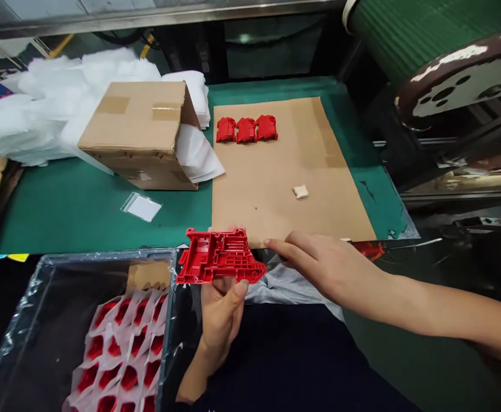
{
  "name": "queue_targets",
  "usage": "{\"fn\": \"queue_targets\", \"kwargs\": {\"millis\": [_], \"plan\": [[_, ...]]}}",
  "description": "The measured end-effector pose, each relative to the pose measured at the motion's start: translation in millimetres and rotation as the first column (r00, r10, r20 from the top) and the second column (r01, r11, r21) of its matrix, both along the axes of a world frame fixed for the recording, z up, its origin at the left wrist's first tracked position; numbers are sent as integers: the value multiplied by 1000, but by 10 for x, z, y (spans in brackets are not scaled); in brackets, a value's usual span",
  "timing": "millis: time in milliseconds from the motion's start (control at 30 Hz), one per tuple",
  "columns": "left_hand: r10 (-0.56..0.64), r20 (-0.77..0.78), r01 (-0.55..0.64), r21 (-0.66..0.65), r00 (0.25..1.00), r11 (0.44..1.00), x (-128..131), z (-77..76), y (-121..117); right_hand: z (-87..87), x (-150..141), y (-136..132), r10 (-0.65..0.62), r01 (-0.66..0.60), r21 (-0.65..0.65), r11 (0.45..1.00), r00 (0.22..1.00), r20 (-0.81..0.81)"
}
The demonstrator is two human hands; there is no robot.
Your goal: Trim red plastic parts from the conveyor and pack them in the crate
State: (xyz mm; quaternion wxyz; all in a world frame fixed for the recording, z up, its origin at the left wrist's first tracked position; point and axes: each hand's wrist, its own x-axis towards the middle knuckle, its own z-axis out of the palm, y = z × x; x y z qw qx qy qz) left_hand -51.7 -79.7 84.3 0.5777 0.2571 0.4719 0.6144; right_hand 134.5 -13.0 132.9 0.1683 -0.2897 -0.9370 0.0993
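My left hand point(225, 315) grips a red plastic molded housing point(218, 254) from below, with the thumb on its near edge. Ribs, slots and screw bosses show on the upturned side; its pointed end faces right. Just right of that tip, my right hand point(325, 266) hovers apart from the part, index finger stretched out and no object visible in it. Its thumb is mostly hidden. On the cardboard sheet point(276, 171) beyond lie three similar red parts point(246, 130) in a row. A small cream-coloured piece point(301, 192) rests nearer on the sheet.
A cardboard box point(134, 117) with white liners lies on the green table point(62, 200), before piled white foam sheets point(96, 68). Beside it is a small clear bag point(142, 206). A bin point(104, 256) at lower left holds wrapped red parts. A green conveyor roller point(443, 34) overhangs upper right.
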Motion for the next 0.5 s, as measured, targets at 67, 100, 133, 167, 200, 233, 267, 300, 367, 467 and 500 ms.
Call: {"fn": "queue_targets", "kwargs": {"millis": [67, 100, 133, 167, 200, 233, 267, 300, 367, 467, 500], "plan": [[21, 0, -21, 6, 1000, 1000, -2, 10, -38, 6, -21, -23, 27, -26, 29, 999, 1000, -11], [34, -10, -34, 11, 999, 999, -2, 14, -52, 11, -35, -36, 38, -37, 47, 998, 999, -16], [39, -24, -39, 13, 999, 999, -1, 17, -64, 13, -51, -50, 43, -42, 70, 997, 999, -18], [46, -42, -45, 15, 998, 999, 0, 21, -76, 11, -69, -63, 43, -41, 99, 994, 999, -16], [46, -58, -45, 15, 997, 999, 3, 24, -87, 5, -87, -73, 38, -36, 128, 991, 999, -10], [50, -74, -49, 16, 996, 999, 5, 27, -98, -5, -104, -80, 30, -29, 156, 987, 1000, -2], [56, -86, -54, 19, 995, 998, 7, 29, -108, -17, -119, -82, 18, -18, 179, 984, 1000, 6], [65, -94, -63, 25, 993, 998, 10, 31, -119, -29, -130, -81, 7, -9, 198, 980, 1000, 13], [82, -93, -78, 43, 992, 996, 13, 35, -135, -44, -140, -69, -13, 8, 234, 972, 1000, 18], [79, -69, -75, 63, 995, 995, 18, 43, -144, -36, -129, -49, -26, 20, 299, 954, 1000, 14], [74, -61, -70, 71, 995, 995, 22, 49, -141, -28, -122, -46, -22, 18, 318, 948, 1000, 10]]}}
